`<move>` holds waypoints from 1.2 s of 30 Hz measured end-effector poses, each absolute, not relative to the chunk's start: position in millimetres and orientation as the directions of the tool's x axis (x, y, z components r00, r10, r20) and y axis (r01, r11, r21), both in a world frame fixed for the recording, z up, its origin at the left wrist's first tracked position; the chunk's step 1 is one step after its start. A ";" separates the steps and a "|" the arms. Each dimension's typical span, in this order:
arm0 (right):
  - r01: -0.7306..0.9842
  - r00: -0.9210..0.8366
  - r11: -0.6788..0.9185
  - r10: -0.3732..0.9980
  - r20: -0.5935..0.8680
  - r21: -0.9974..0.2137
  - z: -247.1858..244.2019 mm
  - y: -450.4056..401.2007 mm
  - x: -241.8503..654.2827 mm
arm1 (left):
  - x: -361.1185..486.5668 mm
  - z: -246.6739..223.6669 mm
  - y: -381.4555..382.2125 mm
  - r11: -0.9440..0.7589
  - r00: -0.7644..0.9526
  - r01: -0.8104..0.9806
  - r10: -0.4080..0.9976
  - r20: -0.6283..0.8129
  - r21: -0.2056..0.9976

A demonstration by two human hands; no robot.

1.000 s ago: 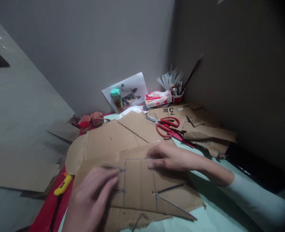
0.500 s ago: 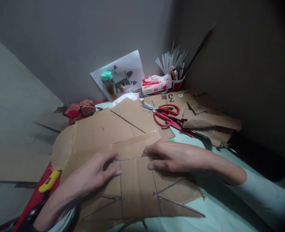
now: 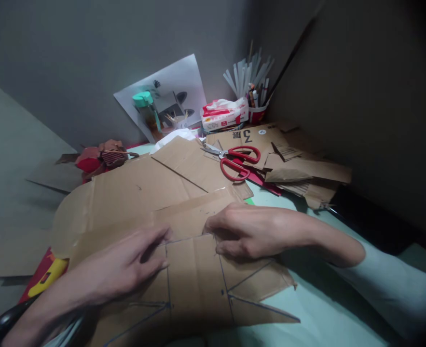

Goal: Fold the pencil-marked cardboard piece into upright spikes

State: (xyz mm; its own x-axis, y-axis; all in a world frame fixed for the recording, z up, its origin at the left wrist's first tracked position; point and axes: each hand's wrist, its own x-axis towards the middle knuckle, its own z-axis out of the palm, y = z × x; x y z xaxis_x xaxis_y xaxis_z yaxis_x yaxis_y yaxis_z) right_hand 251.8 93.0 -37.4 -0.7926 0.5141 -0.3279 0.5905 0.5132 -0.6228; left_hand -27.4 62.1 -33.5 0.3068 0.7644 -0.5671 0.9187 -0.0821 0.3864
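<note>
A brown cardboard piece (image 3: 194,274) with blue pen lines and pointed side flaps lies in front of me. My left hand (image 3: 133,260) grips it at the left end of a drawn cross line, with the fingertips above the line and the thumb below. At the right end of that line, my right hand (image 3: 245,231) holds the same piece with curled fingers and the thumb lower down. The undersides of both hands are hidden. A larger cardboard sheet (image 3: 126,193) with a rounded left edge lies beyond it.
Red-handled scissors (image 3: 236,161) rest on cardboard behind my right hand. Cardboard scraps (image 3: 307,176) are piled at the right. A yellow-handled tool (image 3: 49,277) lies by my left forearm. At the back stand a bottle (image 3: 147,113), a tissue pack (image 3: 225,114) and a cup of pens (image 3: 258,113).
The view has shifted, so most things appear further left and the back items slightly higher. Both hands stay at about the same places on the cardboard piece.
</note>
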 end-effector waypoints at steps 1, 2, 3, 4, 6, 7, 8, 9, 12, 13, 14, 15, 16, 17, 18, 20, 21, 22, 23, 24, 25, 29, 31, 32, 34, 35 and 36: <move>0.591 -0.793 0.517 0.513 -0.328 -0.620 -36.9 92.9 251.7 | -28.0 -33.8 63.7 -0.098 0.319 0.919 0.754 -0.574 0.383; 0.592 -0.793 0.520 0.512 -0.330 -0.616 -36.4 92.9 251.5 | -28.6 -34.2 65.2 -0.115 0.332 0.918 0.744 -0.580 0.379; 0.594 -0.792 0.522 0.513 -0.331 -0.612 -36.0 92.9 251.2 | -29.2 -34.7 66.3 -0.133 0.347 0.916 0.735 -0.582 0.378; 0.594 -0.793 0.526 0.513 -0.329 -0.609 -35.8 92.8 250.7 | -29.6 -35.4 67.2 -0.150 0.360 0.914 0.727 -0.585 0.376; 0.591 -0.795 0.537 0.515 -0.320 -0.603 -35.7 92.5 249.6 | -29.4 -36.9 67.7 -0.175 0.373 0.914 0.720 -0.585 0.367; 0.589 -0.796 0.543 0.518 -0.313 -0.599 -35.9 92.1 249.1 | -28.7 -37.7 67.5 -0.182 0.373 0.915 0.723 -0.582 0.361; 0.589 -0.796 0.549 0.523 -0.306 -0.593 -36.1 91.5 248.6 | -27.8 -38.4 67.1 -0.186 0.370 0.916 0.728 -0.577 0.354; 0.590 -0.795 0.555 0.527 -0.301 -0.586 -36.4 90.8 248.2 | -26.7 -39.0 66.5 -0.189 0.368 0.918 0.735 -0.569 0.349; 0.594 -0.791 0.569 0.541 -0.285 -0.569 -37.8 89.0 247.8 | -24.1 -40.5 65.2 -0.195 0.365 0.919 0.753 -0.548 0.344; 0.593 -0.791 0.574 0.544 -0.279 -0.565 -38.5 88.6 247.7 | -23.7 -40.9 65.1 -0.200 0.371 0.916 0.754 -0.543 0.349; 0.593 -0.792 0.579 0.546 -0.275 -0.560 -39.1 88.5 247.4 | -23.6 -41.2 65.2 -0.204 0.378 0.912 0.755 -0.537 0.354; 0.595 -0.791 0.584 0.549 -0.271 -0.553 -39.5 88.6 247.0 | -23.5 -41.3 65.5 -0.211 0.386 0.909 0.754 -0.532 0.360; 0.598 -0.789 0.589 0.553 -0.270 -0.544 -39.8 88.8 246.2 | -23.3 -41.3 65.7 -0.220 0.394 0.906 0.754 -0.527 0.363; 0.605 -0.784 0.594 0.559 -0.269 -0.530 -39.8 89.0 245.2 | -22.9 -41.0 65.9 -0.232 0.402 0.903 0.753 -0.521 0.363; 0.612 -0.780 0.601 0.565 -0.268 -0.514 -39.4 89.2 243.9 | -22.1 -40.6 66.0 -0.246 0.409 0.901 0.752 -0.516 0.356; 0.627 -0.771 0.615 0.578 -0.268 -0.477 -37.6 89.3 240.5 | -18.8 -39.3 65.9 -0.283 0.423 0.900 0.749 -0.510 0.332; 0.635 -0.766 0.621 0.582 -0.272 -0.460 -36.3 89.0 238.6 | -16.5 -38.6 65.6 -0.304 0.430 0.899 0.745 -0.510 0.315; 0.641 -0.763 0.627 0.585 -0.276 -0.443 -34.9 88.4 236.6 | -13.8 -38.1 65.2 -0.325 0.436 0.898 0.744 -0.507 0.295; 0.645 -0.761 0.633 0.586 -0.280 -0.428 -33.5 87.6 234.7 | -11.2 -37.8 64.7 -0.348 0.442 0.897 0.744 -0.501 0.274; 0.647 -0.760 0.641 0.585 -0.282 -0.414 -32.3 86.4 232.8 | -8.8 -37.9 64.0 -0.371 0.448 0.894 0.744 -0.496 0.251; 0.650 -0.758 0.647 0.588 -0.283 -0.398 -31.3 84.9 231.2 | -6.9 -38.5 63.1 -0.392 0.453 0.891 0.743 -0.493 0.229; 0.690 -0.724 0.646 0.623 -0.296 -0.326 -30.7 76.1 226.9 | -6.0 -44.7 59.1 -0.449 0.457 0.882 0.751 -0.476 0.139; 0.702 -0.712 0.643 0.635 -0.299 -0.304 -31.3 71.7 226.2 | -8.6 -48.4 57.6 -0.470 0.461 0.877 0.757 -0.463 0.104; 0.702 -0.712 0.646 0.636 -0.297 -0.299 -31.4 70.1 226.1 | -10.0 -49.7 57.0 -0.476 0.464 0.874 0.759 -0.457 0.096; 0.700 -0.714 0.651 0.634 -0.296 -0.294 -31.3 69.3 226.4 | -12.2 -50.5 56.4 -0.471 0.465 0.876 0.761 -0.453 0.108; 0.698 -0.716 0.653 0.631 -0.298 -0.295 -30.9 70.0 226.5 | -12.7 -49.8 56.2 -0.456 0.459 0.881 0.764 -0.455 0.123; 0.692 -0.722 0.657 0.622 -0.303 -0.298 -30.4 71.6 226.5 | -12.6 -48.4 56.1 -0.436 0.451 0.888 0.767 -0.456 0.145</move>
